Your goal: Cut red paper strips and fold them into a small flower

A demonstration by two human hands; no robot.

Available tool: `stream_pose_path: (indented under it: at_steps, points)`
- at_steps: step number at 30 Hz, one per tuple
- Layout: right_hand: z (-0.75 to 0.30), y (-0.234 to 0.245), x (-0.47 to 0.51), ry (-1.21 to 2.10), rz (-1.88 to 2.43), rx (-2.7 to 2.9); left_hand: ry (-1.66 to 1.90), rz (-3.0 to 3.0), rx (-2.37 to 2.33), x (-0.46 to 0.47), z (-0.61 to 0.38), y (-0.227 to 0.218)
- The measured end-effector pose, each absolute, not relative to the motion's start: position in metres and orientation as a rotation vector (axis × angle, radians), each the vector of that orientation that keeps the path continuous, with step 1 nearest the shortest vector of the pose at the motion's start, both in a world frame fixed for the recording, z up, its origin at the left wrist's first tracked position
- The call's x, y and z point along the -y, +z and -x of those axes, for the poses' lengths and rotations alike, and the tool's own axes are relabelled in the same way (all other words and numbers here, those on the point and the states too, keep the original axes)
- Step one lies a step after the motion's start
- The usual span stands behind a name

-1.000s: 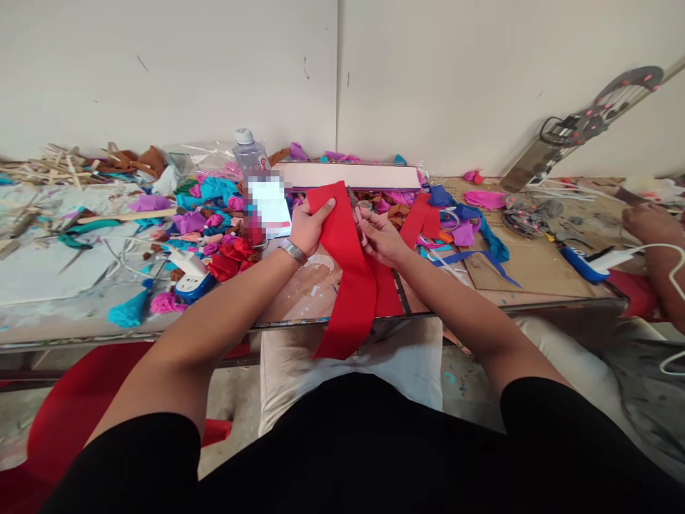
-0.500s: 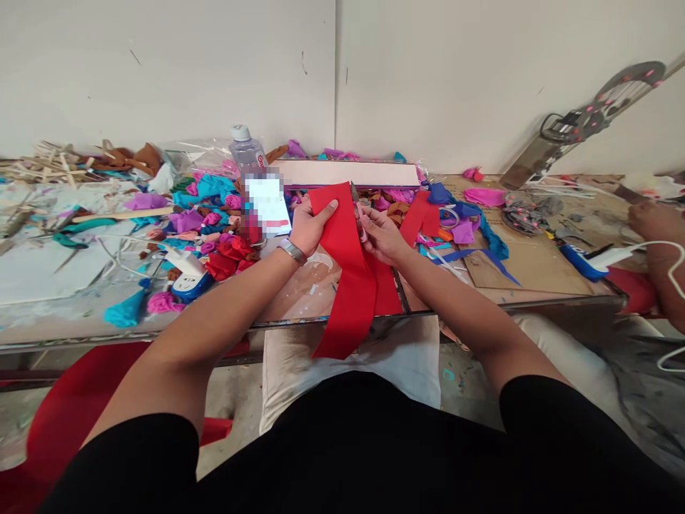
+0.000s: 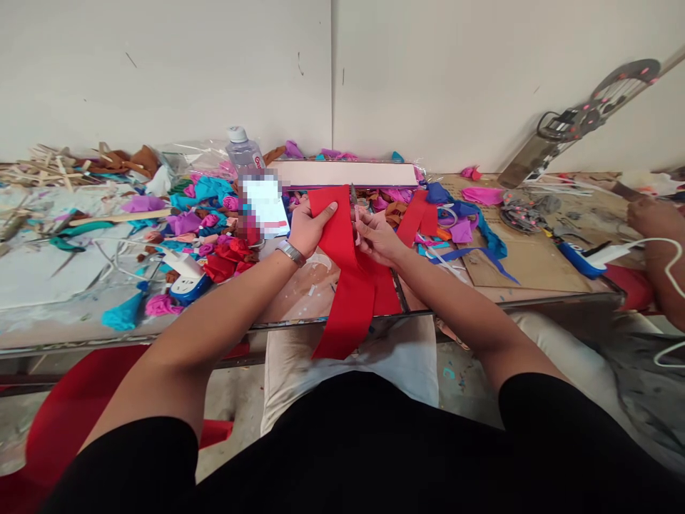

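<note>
A long red fabric strip (image 3: 350,285) hangs from my left hand (image 3: 309,227), which is closed on its upper end with the thumb lying on top. Its lower end drapes over the table edge above my lap. Close by on the right, my right hand (image 3: 379,235) is closed around a pair of scissors (image 3: 357,214) with pinkish handles. The dark blades point up and away, right beside the strip's right edge. Another piece of red fabric (image 3: 386,289) lies on the table under my right hand, and shorter red pieces (image 3: 418,218) lie beyond it.
Crumpled coloured cloth pieces (image 3: 206,218), a phone (image 3: 265,203) and a bottle (image 3: 245,150) lie to the left. A blue-and-white power strip (image 3: 188,282) sits near the front edge. Cardboard (image 3: 527,268) and a co-worker's hand (image 3: 648,214) are at the right.
My right hand and the scissors have shifted slightly left and down along the strip's edge. The left hand keeps its hold on the strip. The whole view has moved a little.
</note>
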State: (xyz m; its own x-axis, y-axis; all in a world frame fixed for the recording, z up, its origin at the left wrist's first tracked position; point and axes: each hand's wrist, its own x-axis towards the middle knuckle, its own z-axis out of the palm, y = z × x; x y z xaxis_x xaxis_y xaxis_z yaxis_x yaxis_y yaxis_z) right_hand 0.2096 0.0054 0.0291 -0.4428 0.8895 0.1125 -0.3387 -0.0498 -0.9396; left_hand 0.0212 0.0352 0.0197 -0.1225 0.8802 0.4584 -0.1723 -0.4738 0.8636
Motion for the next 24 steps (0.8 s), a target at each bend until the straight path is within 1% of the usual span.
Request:
stream_pose_path:
  at_steps: [11, 24]
  points:
    - [-0.2094, 0.0304, -0.0026, 1.721, 0.663, 1.288, 1.621, -1.398, -0.844, -0.0337, -0.0205, 0.0171]
    - [-0.2085, 0.0342, -0.0013, 1.775, 0.701, 1.269, 1.600, -1.452, -0.904, -0.0328, -0.0205, 0.0157]
